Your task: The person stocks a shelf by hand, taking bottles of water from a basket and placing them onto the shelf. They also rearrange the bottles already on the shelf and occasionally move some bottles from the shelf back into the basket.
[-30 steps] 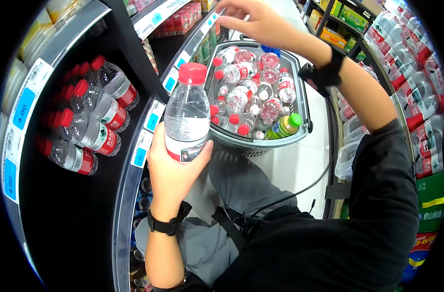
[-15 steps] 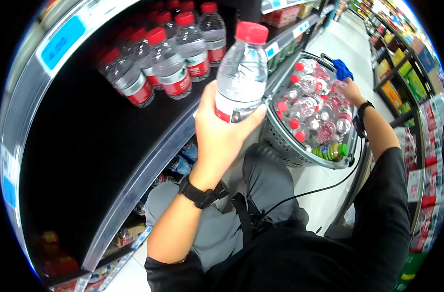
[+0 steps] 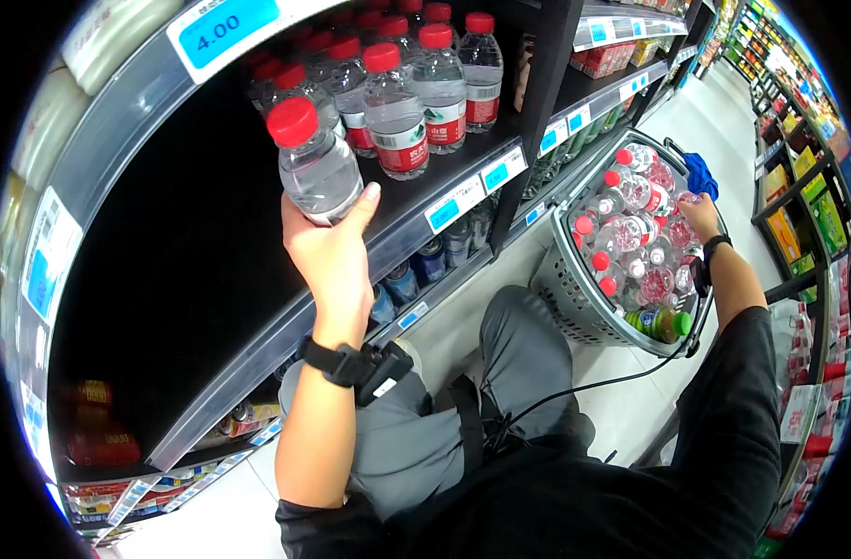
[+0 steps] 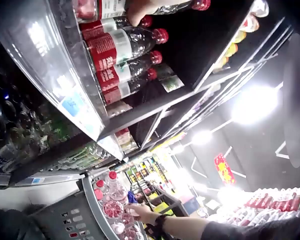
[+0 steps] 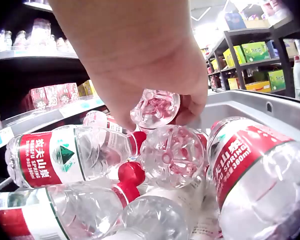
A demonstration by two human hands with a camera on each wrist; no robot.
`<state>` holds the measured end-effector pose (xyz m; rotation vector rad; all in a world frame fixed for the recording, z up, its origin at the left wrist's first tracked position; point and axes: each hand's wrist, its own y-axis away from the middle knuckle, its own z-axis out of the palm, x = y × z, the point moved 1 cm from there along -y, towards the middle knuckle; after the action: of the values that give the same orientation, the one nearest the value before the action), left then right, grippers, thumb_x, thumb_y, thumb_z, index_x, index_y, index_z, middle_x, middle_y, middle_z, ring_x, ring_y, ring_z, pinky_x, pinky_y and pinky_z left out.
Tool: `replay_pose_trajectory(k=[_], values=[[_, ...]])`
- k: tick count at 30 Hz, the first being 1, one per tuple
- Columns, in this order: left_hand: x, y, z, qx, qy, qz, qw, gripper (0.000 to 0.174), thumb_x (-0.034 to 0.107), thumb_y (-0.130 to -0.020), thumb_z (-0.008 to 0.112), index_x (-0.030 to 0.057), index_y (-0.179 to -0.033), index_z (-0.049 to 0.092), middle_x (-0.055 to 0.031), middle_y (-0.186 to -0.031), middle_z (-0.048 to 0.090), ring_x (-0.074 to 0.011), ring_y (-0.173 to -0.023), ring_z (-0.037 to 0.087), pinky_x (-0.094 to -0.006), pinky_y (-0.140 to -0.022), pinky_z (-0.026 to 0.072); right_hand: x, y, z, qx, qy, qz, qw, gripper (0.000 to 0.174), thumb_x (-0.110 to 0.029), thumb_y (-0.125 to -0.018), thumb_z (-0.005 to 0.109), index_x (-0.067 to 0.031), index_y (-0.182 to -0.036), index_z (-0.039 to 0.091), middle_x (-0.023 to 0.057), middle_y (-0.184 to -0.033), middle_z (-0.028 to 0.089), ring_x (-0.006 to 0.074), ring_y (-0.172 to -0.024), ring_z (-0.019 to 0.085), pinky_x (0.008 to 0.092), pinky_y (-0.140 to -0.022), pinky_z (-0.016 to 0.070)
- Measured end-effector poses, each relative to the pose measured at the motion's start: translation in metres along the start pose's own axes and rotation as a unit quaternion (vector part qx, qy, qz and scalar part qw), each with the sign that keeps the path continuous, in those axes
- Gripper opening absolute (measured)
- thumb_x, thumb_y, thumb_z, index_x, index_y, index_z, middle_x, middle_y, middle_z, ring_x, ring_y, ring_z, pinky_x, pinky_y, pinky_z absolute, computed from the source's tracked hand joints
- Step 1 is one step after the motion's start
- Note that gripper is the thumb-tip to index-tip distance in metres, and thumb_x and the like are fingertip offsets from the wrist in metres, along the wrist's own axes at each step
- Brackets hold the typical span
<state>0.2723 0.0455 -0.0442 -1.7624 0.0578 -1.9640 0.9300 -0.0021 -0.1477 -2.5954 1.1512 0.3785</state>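
Note:
My left hand (image 3: 332,256) grips a small clear water bottle (image 3: 319,179) with a red cap, at the shelf's front edge. The bottle leans slightly and stands left of several like bottles (image 3: 398,130) on the shelf. In the left wrist view, only part of that hand shows at the top, among the bottles. My right hand (image 3: 700,220) is down in a grey basket (image 3: 575,296) full of water bottles. The right wrist view shows its fingers around a water bottle (image 5: 156,107), base towards the camera. Its cap end is hidden.
A green-capped bottle (image 3: 663,323) lies at the basket's near end. Blue cloth (image 3: 700,177) hangs at its far end. Cans (image 3: 402,279) stand on the shelf below. A black cable (image 3: 575,382) runs from my waist to the right wrist.
My left hand has carried its bottle left, to the shelf bottles. The right hand has come down from above the basket's far end and taken hold of a bottle inside. The view has turned left.

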Motion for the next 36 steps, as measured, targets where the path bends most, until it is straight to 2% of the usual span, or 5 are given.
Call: replay_pose_trajectory(k=[10,21,29,31,36], values=[[-0.025,-0.024,0.003,0.000,0.051,-0.043,0.998,0.059,-0.003,-0.071,0.083,0.0014,-0.123,0.055,-0.0069,-0.115,0.064,-0.0155,-0.104,0.060,-0.0306,-0.094,0.0463,-0.004,0.047,-0.038,0.099,-0.168,0.008,0.981,0.055,-0.036,-0.075,0.076,-0.0019,-0.116,0.064,0.0193,-0.108,0.070,0.0330,-0.100,0.067,0.0407,-0.089,0.0503],[-0.032,-0.024,0.025,0.023,0.013,0.013,1.000,0.070,-0.001,-0.074,0.082,-0.0044,-0.135,0.047,-0.0128,-0.125,0.057,-0.0207,-0.113,0.057,-0.0337,-0.098,0.0455,0.015,0.090,-0.064,0.188,-0.600,0.061,0.775,0.031,-0.034,-0.084,0.074,-0.0094,-0.097,0.062,-0.0006,-0.079,0.063,0.0070,-0.052,0.051,0.0229,-0.046,0.0389],[-0.027,-0.014,0.031,0.085,-0.095,0.087,0.988,0.062,-0.001,-0.078,0.076,-0.0010,-0.134,0.048,-0.0149,-0.124,0.051,-0.0263,-0.120,0.050,-0.0365,-0.102,0.0414,-0.107,0.219,-0.112,-0.021,-0.737,0.028,0.675,0.035,-0.035,-0.094,0.063,-0.0107,-0.119,0.060,0.0005,-0.108,0.068,0.0106,-0.093,0.064,0.0235,-0.079,0.0497],[0.009,0.004,0.038,0.151,-0.191,0.302,0.922,0.049,-0.004,-0.083,0.071,-0.0006,-0.127,0.051,-0.0088,-0.115,0.058,-0.0183,-0.106,0.056,-0.0331,-0.096,0.0450,-0.108,0.229,-0.098,-0.108,-0.747,-0.023,0.656,0.037,-0.034,-0.095,0.061,-0.0104,-0.123,0.057,0.0013,-0.116,0.067,0.0120,-0.101,0.064,0.0290,-0.086,0.0509],[0.063,0.072,0.065,-0.421,-0.026,-0.044,0.905,0.051,0.017,-0.089,0.075,0.0008,-0.131,0.051,-0.0082,-0.116,0.058,-0.0139,-0.107,0.057,-0.0297,-0.092,0.0485,-0.183,0.300,-0.100,-0.179,-0.742,-0.093,0.639,0.040,-0.028,-0.095,0.060,-0.0063,-0.128,0.051,0.0079,-0.120,0.065,0.0188,-0.105,0.065,0.0331,-0.081,0.0538]])
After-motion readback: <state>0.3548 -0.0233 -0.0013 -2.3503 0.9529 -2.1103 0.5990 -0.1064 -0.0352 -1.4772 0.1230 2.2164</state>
